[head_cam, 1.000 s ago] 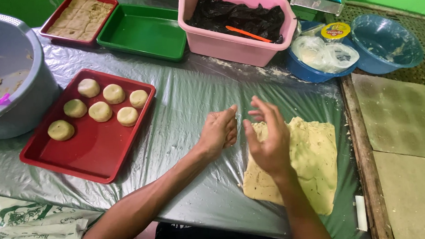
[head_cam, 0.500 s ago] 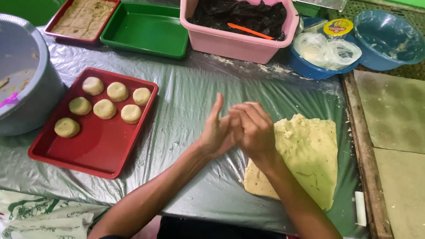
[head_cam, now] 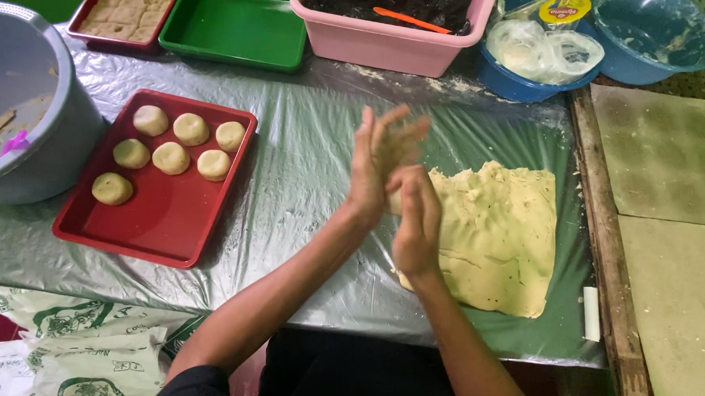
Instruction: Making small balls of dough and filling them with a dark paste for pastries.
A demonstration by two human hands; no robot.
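Note:
My left hand (head_cam: 376, 158) stands upright with fingers stretched, its palm pressed against my right hand (head_cam: 415, 219) just below it. A sliver of a pale dough piece (head_cam: 392, 201) shows between the two palms; the rest of it is hidden. Both hands hover over the left edge of a flat yellowish dough slab (head_cam: 499, 230) lying on the plastic-covered table (head_cam: 303, 168). To the left, a red tray (head_cam: 154, 240) carries several round dough balls (head_cam: 172, 157).
A grey bucket (head_cam: 44, 150) stands at far left. Along the back are a red tray of flat dough (head_cam: 122, 13), a green tray (head_cam: 239, 27), a pink tub (head_cam: 393, 47) and two blue bowls (head_cam: 657, 29). A wooden edge (head_cam: 604, 249) bounds the right; sacks (head_cam: 71, 357) lie below.
My hands, apart one second ago, came together and now rub palm to palm, the left risen upright and the right slid lower. The view has shifted slightly.

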